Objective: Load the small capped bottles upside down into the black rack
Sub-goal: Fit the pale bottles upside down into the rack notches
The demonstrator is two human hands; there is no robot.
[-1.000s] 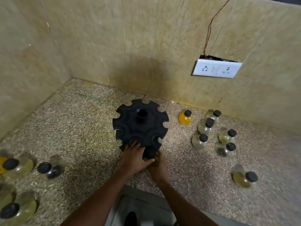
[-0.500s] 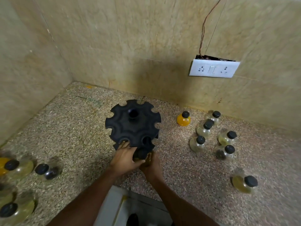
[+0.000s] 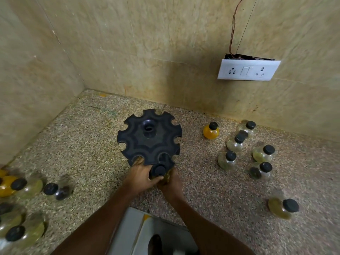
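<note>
A: At the far left of the desk [image 3: 88, 144], a blurred cluster of capped bottles [image 3: 24, 186] is seen standing cap up, well apart from the black rack [image 3: 149, 138]. What could be upset there?

B: Little, unless a forearm is swung back across them; they look round-bodied and could be rolled.

A: And at the rack?

B: The left hand [image 3: 141, 176] is laid against the rack's near edge, fingers on its rim. The right hand [image 3: 170, 182] is closed around a bottle [image 3: 159, 170] held just at the near notch. Its black end faces the camera; which way up it is cannot be told.

A: The risk?

B: If the bottle is pushed off-line, the rack could be tipped or slid, and the bottle dropped. The rack appears otherwise unfilled.

A: Further right?

B: The orange bottle [image 3: 211, 130] and the clear ones [image 3: 237, 143] stand near, so they might be knocked when reached for.
</note>
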